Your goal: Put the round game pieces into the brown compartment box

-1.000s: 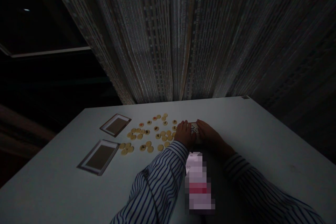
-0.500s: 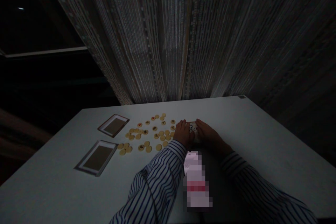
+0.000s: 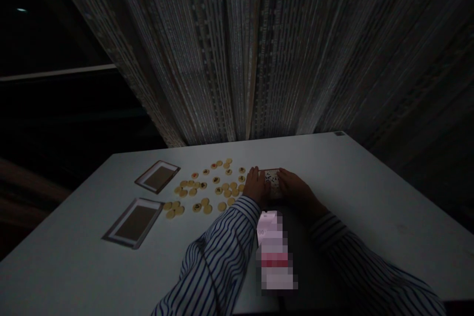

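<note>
A small framed board point(image 3: 272, 177) with black marks on a pale face lies near the middle of the table. My left hand point(image 3: 256, 186) is closed on its left side, and my right hand point(image 3: 296, 191) grips the right side. Left of my hands, several round wooden pieces point(image 3: 217, 180) are scattered, some with black or red characters, others plain. Just nearer to me than the board is a lit phone point(image 3: 274, 249), its screen mostly pixelated.
Two flat framed trays with brown middles, one farther point(image 3: 158, 177) and one nearer point(image 3: 134, 222), lie on the left of the white table point(image 3: 355, 197). A striped curtain point(image 3: 240, 49) hangs behind the far edge.
The whole view has shifted slightly. Both hands stay at the board, and a little more of its pale face shows between them.
</note>
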Motion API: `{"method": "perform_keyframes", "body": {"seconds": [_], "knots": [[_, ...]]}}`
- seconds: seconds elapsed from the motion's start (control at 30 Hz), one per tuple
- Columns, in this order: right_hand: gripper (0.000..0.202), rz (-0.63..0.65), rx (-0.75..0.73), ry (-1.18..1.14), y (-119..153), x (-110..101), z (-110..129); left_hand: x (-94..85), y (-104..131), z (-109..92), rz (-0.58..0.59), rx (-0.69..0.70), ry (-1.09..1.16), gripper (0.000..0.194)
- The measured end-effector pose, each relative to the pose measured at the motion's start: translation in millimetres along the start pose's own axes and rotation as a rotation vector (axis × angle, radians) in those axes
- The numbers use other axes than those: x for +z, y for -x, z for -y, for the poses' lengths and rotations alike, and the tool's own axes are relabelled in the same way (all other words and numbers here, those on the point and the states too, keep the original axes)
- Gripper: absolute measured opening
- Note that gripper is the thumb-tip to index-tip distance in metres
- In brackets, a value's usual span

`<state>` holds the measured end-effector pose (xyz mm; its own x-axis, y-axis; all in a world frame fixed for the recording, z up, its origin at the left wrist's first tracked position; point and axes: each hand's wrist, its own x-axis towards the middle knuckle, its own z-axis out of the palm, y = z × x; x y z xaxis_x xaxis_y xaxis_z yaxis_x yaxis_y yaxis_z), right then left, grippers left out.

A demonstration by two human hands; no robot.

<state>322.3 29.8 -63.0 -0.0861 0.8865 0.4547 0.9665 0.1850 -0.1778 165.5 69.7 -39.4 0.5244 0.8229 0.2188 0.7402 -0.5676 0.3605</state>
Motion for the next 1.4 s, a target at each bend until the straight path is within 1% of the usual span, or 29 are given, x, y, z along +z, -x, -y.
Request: {"method": "perform_keyframes", "body": {"seconds": [0.17,0.23,0.4,0.53,0.67,0.87,1.17,1.4], "knots": [[0.036,0.08,0.086,0.039,-4,-16,11,-24.2,7,-7,0.093,-0.128,-0.01,0.04],[0.034,0.105,0.13,0.06,-5,-22,14,-32.3,9,-9,0.112,-0.183,-0.002,0.037],[0.032,0.152,0.208,0.103,-5,-31,19,-42.1,9,-10,0.161,-0.26,-0.009,0.034],[0.033,0.166,0.23,0.121,-2,-31,21,-44.4,7,-9,0.202,-0.318,-0.001,0.033],[0.035,0.163,0.218,0.13,0,-28,19,-47.7,6,-11,0.203,-0.366,0.043,0.029],[0.035,0.162,0.199,0.129,1,-25,16,-51.1,6,-9,0.149,-0.449,0.213,0.035],[0.036,0.17,0.192,0.116,1,-26,15,-37.1,0,1,0.083,-0.535,0.466,0.033],[0.037,0.181,0.203,0.11,0,-27,14,-38.1,0,1,0.034,-0.617,0.555,0.032]]}}
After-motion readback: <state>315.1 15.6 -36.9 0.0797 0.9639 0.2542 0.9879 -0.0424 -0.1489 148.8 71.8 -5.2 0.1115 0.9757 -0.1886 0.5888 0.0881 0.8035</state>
